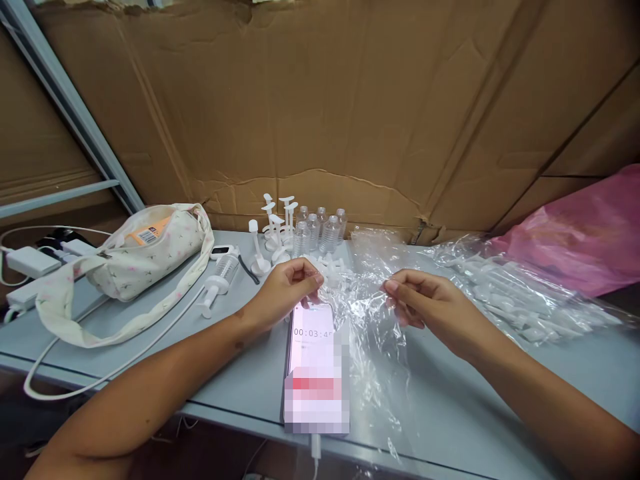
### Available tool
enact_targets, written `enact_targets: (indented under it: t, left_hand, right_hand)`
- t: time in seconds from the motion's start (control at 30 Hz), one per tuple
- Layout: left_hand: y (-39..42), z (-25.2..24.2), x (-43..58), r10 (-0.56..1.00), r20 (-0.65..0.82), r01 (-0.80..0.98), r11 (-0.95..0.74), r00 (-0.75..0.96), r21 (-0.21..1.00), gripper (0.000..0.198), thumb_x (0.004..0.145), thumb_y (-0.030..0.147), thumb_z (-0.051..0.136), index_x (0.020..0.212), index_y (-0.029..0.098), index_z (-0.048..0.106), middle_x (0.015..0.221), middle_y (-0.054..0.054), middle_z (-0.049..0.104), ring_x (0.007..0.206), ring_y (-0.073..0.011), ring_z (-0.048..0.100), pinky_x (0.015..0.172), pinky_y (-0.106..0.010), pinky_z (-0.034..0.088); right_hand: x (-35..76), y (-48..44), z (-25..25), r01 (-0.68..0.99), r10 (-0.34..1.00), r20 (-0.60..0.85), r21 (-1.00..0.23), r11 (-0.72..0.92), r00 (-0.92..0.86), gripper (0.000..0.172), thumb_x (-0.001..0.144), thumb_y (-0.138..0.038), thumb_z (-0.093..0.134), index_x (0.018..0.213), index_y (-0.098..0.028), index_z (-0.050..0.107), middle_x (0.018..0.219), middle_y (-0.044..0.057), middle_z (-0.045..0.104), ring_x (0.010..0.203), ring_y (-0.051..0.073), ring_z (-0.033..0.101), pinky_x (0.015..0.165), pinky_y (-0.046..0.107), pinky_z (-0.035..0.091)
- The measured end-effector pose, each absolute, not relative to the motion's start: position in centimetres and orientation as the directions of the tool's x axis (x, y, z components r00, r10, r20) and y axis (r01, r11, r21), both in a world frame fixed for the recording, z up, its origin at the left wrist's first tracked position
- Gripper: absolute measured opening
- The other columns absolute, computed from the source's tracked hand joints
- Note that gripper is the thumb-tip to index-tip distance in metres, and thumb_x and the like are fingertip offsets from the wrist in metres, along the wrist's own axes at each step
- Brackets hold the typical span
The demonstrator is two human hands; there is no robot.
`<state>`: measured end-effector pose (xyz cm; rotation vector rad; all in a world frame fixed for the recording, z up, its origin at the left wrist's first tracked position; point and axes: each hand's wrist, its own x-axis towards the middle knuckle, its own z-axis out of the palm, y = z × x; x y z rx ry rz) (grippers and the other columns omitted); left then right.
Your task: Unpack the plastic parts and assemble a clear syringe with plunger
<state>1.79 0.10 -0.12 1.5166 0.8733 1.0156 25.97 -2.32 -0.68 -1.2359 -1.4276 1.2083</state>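
Observation:
My left hand (289, 285) and my right hand (425, 303) hover over the grey table (240, 373), fingers curled in pinches. Between them they stretch a clear plastic bag (367, 313), each hand gripping one edge. Just below my left hand lies a phone (315, 363) showing a timer, plugged into a white cable. Behind the hands stand several small clear bottles (320, 230) and white pump tops (275, 223).
A cream fabric bag (145, 257) with a long strap lies at left, near white chargers (30, 261) and cables. One assembled pump bottle (220, 280) lies on its side. Bagged white parts (515, 300) and a pink plastic bag (580, 233) sit at right. Cardboard lines the back.

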Motion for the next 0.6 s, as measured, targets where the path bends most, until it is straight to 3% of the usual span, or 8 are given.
enact_targets:
  t: [0.1, 0.2, 0.33, 0.43, 0.5, 0.6]
  left_hand:
    - [0.4, 0.0, 1.5, 0.918, 0.196, 0.012, -0.213, 0.344, 0.977, 0.023, 0.078, 0.031, 0.065, 0.068, 0.016, 0.051, 0.059, 0.004, 0.051, 0.053, -0.0068, 0.047, 0.054, -0.021, 0.038]
    - [0.7, 0.1, 1.2, 0.896, 0.267, 0.190, -0.349, 0.355, 0.918, 0.018, 0.082, 0.032, 0.061, 0.073, 0.016, 0.055, 0.069, 0.001, 0.056, 0.063, -0.0106, 0.052, 0.062, -0.025, 0.041]
    - [0.1, 0.5, 1.0, 0.794, 0.479, 0.503, -0.607, 0.374, 0.615, 0.015, 0.086, 0.030, 0.055, 0.096, 0.021, 0.061, 0.099, -0.004, 0.065, 0.094, -0.0188, 0.058, 0.085, -0.036, 0.041]
    - [-1.2, 1.0, 1.5, 0.681, 0.551, 0.582, -0.719, 0.483, 0.379, 0.015, 0.087, 0.033, 0.056, 0.095, 0.022, 0.062, 0.099, -0.003, 0.069, 0.097, -0.0208, 0.059, 0.090, -0.040, 0.036]
    - [-1.9, 1.2, 2.1, 0.648, 0.533, 0.596, -0.746, 0.544, 0.299, 0.016, 0.088, 0.034, 0.054, 0.093, 0.021, 0.063, 0.093, -0.002, 0.071, 0.092, -0.0209, 0.061, 0.088, -0.040, 0.035]
    - [-2.6, 1.2, 2.8, 0.644, 0.462, 0.593, -0.758, 0.611, 0.272, 0.015, 0.089, 0.029, 0.051, 0.087, 0.020, 0.062, 0.085, -0.001, 0.071, 0.082, -0.0196, 0.062, 0.086, -0.039, 0.034]
  right_hand:
    - [26.2, -2.2, -0.7, 0.160, 0.991, 0.057, -0.984, 0.077, -0.122, 0.032, 0.076, -0.048, 0.069, 0.070, -0.018, 0.060, 0.057, -0.002, 0.057, 0.044, 0.006, 0.048, 0.039, 0.019, 0.031]
    - [26.3, -2.3, -0.6, 0.183, 0.988, 0.080, -0.978, 0.103, -0.133, 0.032, 0.077, -0.049, 0.068, 0.070, -0.018, 0.061, 0.058, -0.001, 0.059, 0.044, 0.007, 0.048, 0.039, 0.020, 0.030]
    - [25.7, -2.9, -0.5, 0.255, 0.985, 0.060, -0.962, 0.101, -0.165, 0.034, 0.078, -0.051, 0.064, 0.069, -0.018, 0.061, 0.050, -0.001, 0.056, 0.042, 0.009, 0.047, 0.039, 0.020, 0.028]
    - [24.4, -3.5, -0.4, 0.299, 0.970, 0.059, -0.945, 0.130, -0.236, 0.033, 0.079, -0.048, 0.064, 0.068, -0.018, 0.061, 0.049, -0.002, 0.055, 0.042, 0.008, 0.047, 0.040, 0.021, 0.028]
    - [23.5, -3.9, -0.4, 0.314, 0.957, 0.065, -0.937, 0.157, -0.283, 0.030, 0.081, -0.045, 0.063, 0.068, -0.018, 0.060, 0.050, -0.003, 0.055, 0.042, 0.008, 0.047, 0.042, 0.021, 0.029]
    - [22.3, -4.3, -0.5, 0.338, 0.935, 0.067, -0.921, 0.192, -0.349, 0.029, 0.085, -0.042, 0.057, 0.069, -0.018, 0.059, 0.050, -0.004, 0.052, 0.044, 0.009, 0.048, 0.045, 0.023, 0.032]
